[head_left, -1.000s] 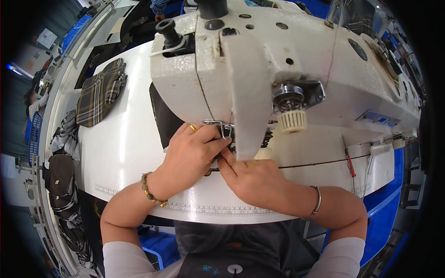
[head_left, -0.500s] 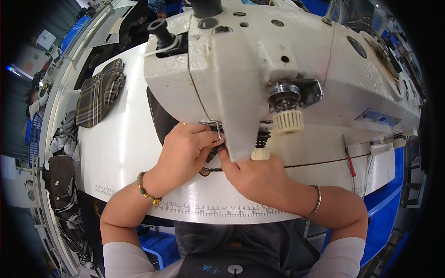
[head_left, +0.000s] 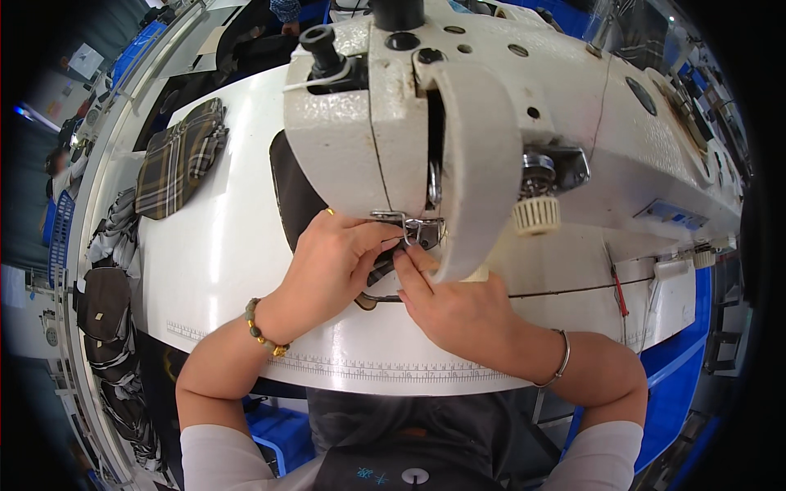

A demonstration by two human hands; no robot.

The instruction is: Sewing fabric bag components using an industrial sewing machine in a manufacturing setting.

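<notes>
My left hand (head_left: pixel 327 266) pinches a small dark plaid piece of fabric (head_left: pixel 379 272) just left of the presser foot (head_left: pixel 413 233) of a white sewing machine (head_left: pixel 336 135). My right hand (head_left: pixel 458 315) has its index finger and thumb closed on the same fabric, below the foot; its other fingertips are partly hidden behind the white guard (head_left: pixel 479 164). A black panel (head_left: pixel 291 188) lies under the machine head, partly hidden by it and my left hand.
The white worktable (head_left: pixel 205 278) has a printed ruler along its front edge. A plaid piece (head_left: pixel 176 168) lies at its left, with piled bags (head_left: pixel 106 315) beyond. A red-handled tool (head_left: pixel 622 299) is at the right. A co-worker (head_left: pixel 61 168) is at far left, another's hand (head_left: pixel 290 26) behind.
The machine appears farther right in the view. The guard no longer covers the needle bar's slot. Both hands have shifted slightly, still at the fabric by the foot.
</notes>
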